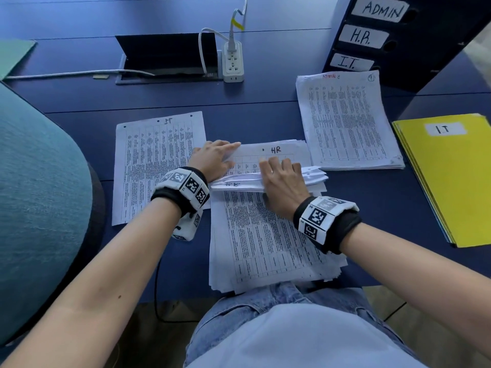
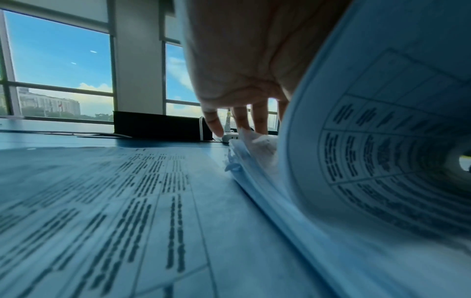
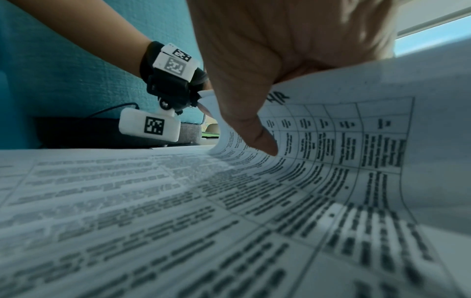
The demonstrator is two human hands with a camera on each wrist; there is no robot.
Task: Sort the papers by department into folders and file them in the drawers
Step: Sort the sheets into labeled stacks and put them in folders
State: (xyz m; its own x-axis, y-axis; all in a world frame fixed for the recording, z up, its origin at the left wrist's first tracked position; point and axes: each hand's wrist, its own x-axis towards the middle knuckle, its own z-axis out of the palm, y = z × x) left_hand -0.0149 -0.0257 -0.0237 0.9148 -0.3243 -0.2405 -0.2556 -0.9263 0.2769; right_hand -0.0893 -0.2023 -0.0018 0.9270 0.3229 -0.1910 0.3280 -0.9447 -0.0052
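A thick stack of printed papers [image 1: 265,243] lies at the desk's near edge. My right hand [image 1: 279,168] grips the far ends of several top sheets [image 1: 314,176] and curls them back toward me, thumb [image 3: 265,145] on a page marked HR [image 3: 356,141]. Beneath the lifted sheets another sheet marked HR [image 1: 276,152] shows. My left hand [image 1: 225,154] reaches to that stack's far left corner with straight fingers [image 2: 239,121] touching the paper edges [image 2: 244,153]. An IT sheet [image 1: 156,166] lies left, an ADMIN pile [image 1: 345,120] far right.
A yellow folder labelled IT [image 1: 451,176] lies at the right edge. A dark drawer unit [image 1: 398,43] labelled ADMIN, H.R., I.T. stands at back right. A power strip [image 1: 233,62] and open cable hatch [image 1: 164,54] sit behind. A teal chair [image 1: 34,208] is left; a green folder [image 1: 13,54] far left.
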